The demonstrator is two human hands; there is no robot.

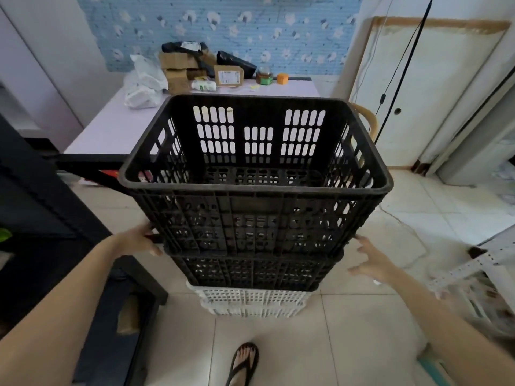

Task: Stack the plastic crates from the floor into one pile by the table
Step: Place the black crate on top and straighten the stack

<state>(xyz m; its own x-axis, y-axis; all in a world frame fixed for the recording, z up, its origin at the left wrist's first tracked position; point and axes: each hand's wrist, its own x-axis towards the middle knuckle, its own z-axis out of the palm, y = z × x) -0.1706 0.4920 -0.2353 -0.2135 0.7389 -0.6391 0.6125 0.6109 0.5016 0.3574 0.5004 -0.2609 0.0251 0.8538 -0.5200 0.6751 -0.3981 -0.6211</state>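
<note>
A pile of nested plastic crates stands on the tiled floor in front of the table (117, 129). The top black crate (255, 188) sits inside a second black crate (250, 270), which rests on white crates (252, 302) at the bottom. My left hand (140, 239) touches the lower left corner of the top black crate, its fingers curled on the edge. Just off the crate's lower right corner hovers my right hand (372, 260), fingers spread and holding nothing.
The table carries cardboard boxes (178, 69), plastic bags (145, 82), a jar (264, 75) and an orange cube (282, 78). Dark furniture (41, 207) stands at the left. A chair back (367, 121) sits behind the crates. A white perforated rack (479, 263) is at the right. My sandalled foot (243, 363) is below the pile.
</note>
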